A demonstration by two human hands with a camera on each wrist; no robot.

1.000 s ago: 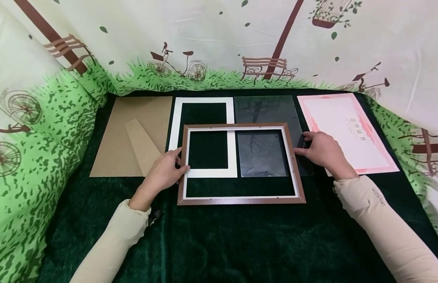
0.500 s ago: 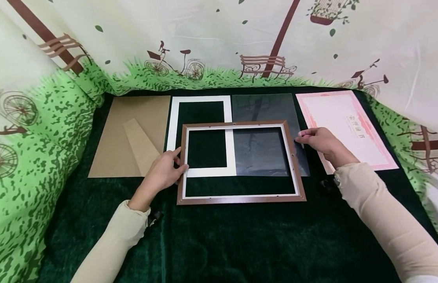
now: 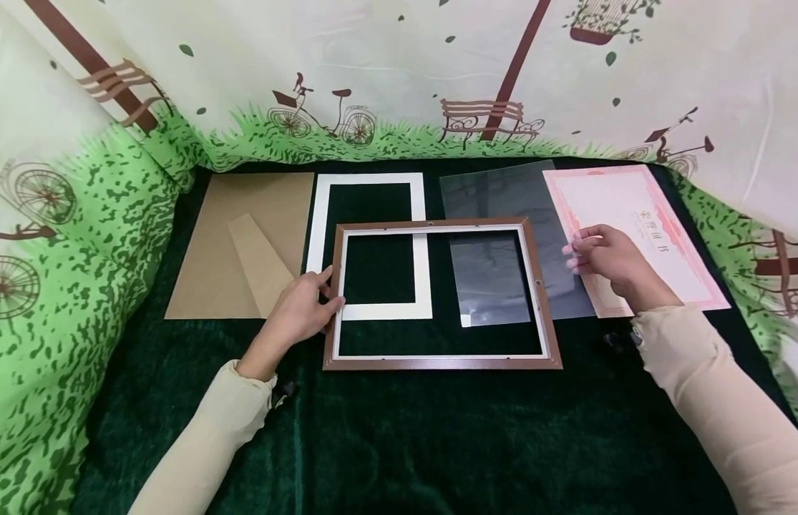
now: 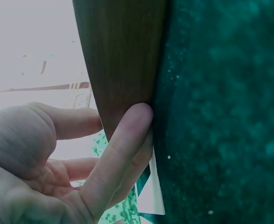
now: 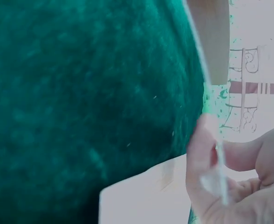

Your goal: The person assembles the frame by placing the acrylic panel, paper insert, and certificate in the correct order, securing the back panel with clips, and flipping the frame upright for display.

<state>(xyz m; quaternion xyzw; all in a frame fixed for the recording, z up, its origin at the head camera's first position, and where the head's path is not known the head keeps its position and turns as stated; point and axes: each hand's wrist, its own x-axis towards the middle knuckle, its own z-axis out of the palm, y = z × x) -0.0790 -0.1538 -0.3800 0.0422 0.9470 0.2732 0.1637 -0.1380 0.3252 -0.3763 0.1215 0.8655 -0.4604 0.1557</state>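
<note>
My left hand (image 3: pixel 298 311) grips the left side of a brown picture frame (image 3: pixel 440 364), which lies back side up with a white inner rim. In the left wrist view, thumb and fingers sit on either side of the frame's brown bar (image 4: pixel 120 51). My right hand (image 3: pixel 607 257) pinches the right edge of a clear sheet (image 3: pixel 502 192), raised and turned a little. The right wrist view shows that sheet edge-on (image 5: pixel 203 65) between thumb and fingers. Part of the sheet passes beneath the frame. A white mat (image 3: pixel 320 232) also lies partly under the frame.
A brown backing board (image 3: pixel 202 250) with a stand leg (image 3: pixel 260 268) lies at the left. On the right is a pink-bordered certificate (image 3: pixel 614 207), partly behind my right hand. Dark green velvet cloth (image 3: pixel 399 436) covers the surface, and a printed curtain (image 3: pixel 399 64) surrounds it.
My right hand has left the frame's right side and taken hold of the clear sheet's edge. The sheet has shifted right, away from the mat, and tilted. My left hand stays on the frame.
</note>
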